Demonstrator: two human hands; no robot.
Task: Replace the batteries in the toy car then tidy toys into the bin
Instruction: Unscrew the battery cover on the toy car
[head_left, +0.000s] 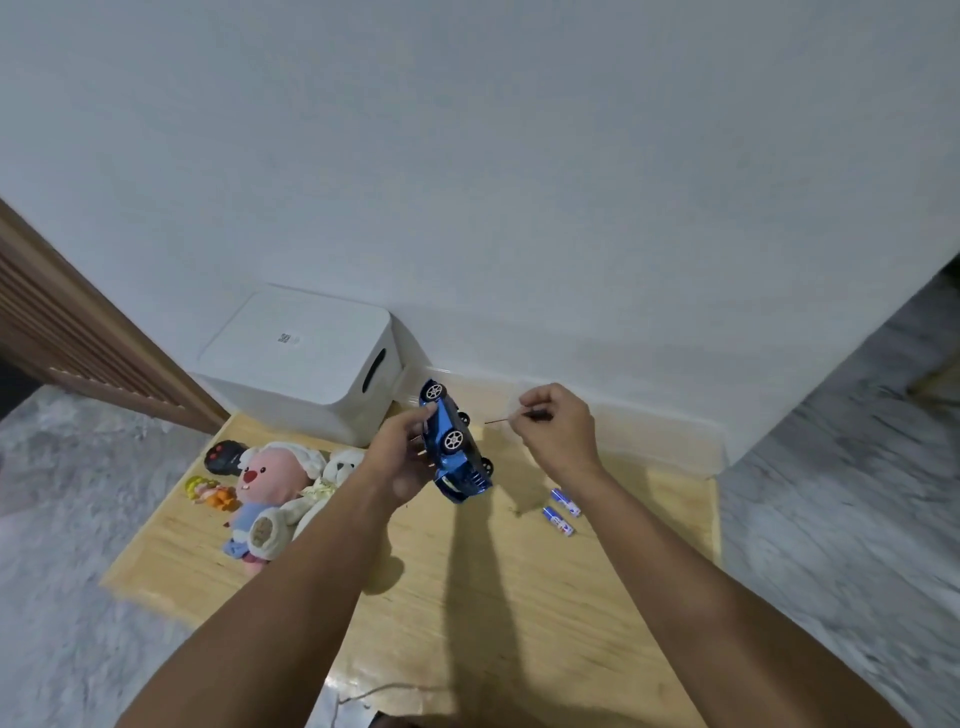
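**Toy car held on its side, screwdriver poised beside it**

Seen from the head camera, two bare arms reach in from the bottom of the frame over a pale wooden board (467, 597) on a grey floor. Just below centre, the left hand (402, 462) grips a glossy blue plastic toy car (457, 441), tipped on its side above the board with its silver-spoked wheels facing right. To its right, the right hand (558, 431) pinches a thin dark-handled screwdriver (514, 417), the tip pointing left at the car and not touching it.

Two small blue cylindrical batteries (563, 512) lie on the board, right of centre. A closed white plastic storage bin (306, 364) sits against the wall at left centre. Below it lie a pink plush animal (265, 483), a white plush rabbit (311, 499) and a black remote control (223, 457).

To do this step well, I would steady the car firmly and seat the tip squarely in the battery-cover screw before turning.

The bin lid carries a small dark mark, too small to read; the battery lettering is also illegible.
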